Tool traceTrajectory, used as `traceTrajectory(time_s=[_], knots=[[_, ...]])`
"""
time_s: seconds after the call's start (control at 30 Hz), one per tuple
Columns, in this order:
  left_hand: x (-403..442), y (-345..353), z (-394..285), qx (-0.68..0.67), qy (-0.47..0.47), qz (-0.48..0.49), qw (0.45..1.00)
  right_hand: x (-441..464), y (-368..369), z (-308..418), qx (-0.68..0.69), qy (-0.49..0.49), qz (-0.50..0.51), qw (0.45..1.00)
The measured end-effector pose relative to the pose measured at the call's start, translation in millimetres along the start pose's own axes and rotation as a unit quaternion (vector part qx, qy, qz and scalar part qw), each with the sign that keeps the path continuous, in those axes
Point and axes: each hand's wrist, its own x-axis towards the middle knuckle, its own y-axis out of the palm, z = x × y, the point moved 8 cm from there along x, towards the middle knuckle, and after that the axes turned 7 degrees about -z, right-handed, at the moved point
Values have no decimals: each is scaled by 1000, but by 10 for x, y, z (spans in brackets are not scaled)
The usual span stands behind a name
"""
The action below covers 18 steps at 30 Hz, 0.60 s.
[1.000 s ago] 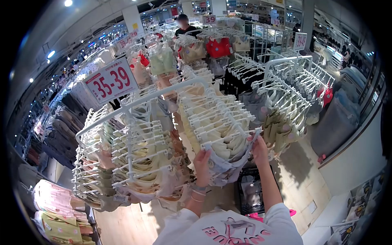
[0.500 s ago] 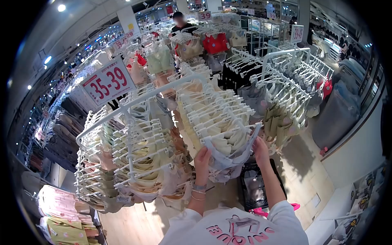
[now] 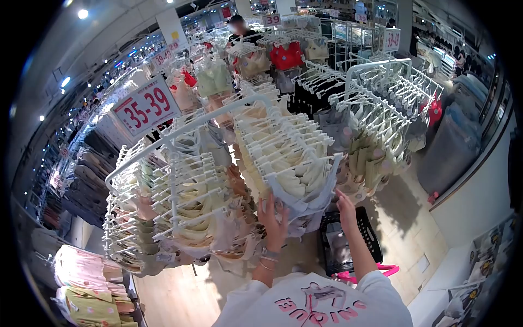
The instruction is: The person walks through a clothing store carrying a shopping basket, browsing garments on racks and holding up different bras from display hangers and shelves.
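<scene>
A pale grey-blue bra (image 3: 308, 208) hangs at the front end of a rack arm, ahead of a dense row of cream bras (image 3: 291, 177) on white hangers. My left hand (image 3: 274, 222) is at its lower left side, fingers spread and open, touching or just beside the fabric. At the bra's right edge is my right hand (image 3: 346, 210), fingers stretched upward and apart; whether a fingertip touches the cloth I cannot tell. More grey fabric shows beneath the bra.
A black basket (image 3: 368, 231) with pink handles (image 3: 389, 270) is below my right arm. Left stands another packed bra row (image 3: 190, 218) under a "35-39" sign (image 3: 146, 106). Another rack (image 3: 381, 109) is at right. A person (image 3: 239, 35) stands farther back.
Both hands have let go of the bra's upper edges and moved lower, the left with its fingers spreading. The bra hangs by itself. The view has shifted slightly.
</scene>
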Motion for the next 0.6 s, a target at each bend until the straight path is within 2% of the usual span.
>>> traceTrajectory(time_s=[0.1,0.2,0.27,0.33,0.37,0.4,0.47,0.5,0.53,0.6], knots=[[-282,-98,-167,2,-22,-7,1000,-242,-288,-221,-40,54,-19,998],[-781,35,-154,-66,-94,11,993,-403,-927,-533,-126,59,-31,990],[-1149,235,-318,-160,-137,98,973,-605,-1423,-530,-233,17,-44,971],[-1675,614,-539,-272,-137,257,917,-763,-2139,-651,-389,-13,-81,917],[-2049,871,-657,-291,-110,346,885,-987,-2282,-504,-489,9,-107,866],[-2428,1050,-795,-308,-82,431,844,-1216,-2453,-340,-582,32,-132,801],[-2982,1029,-1157,-255,-58,562,785,-1595,-2702,-212,-741,-75,-137,653],[-3180,987,-1328,-227,-9,598,769,-1706,-2950,-329,-782,-70,-127,606],[-3404,955,-1477,-199,42,630,749,-1812,-3115,-401,-814,11,-94,574],[-3680,954,-1605,-198,86,602,768,-1924,-3098,-383,-787,-75,-130,598]])
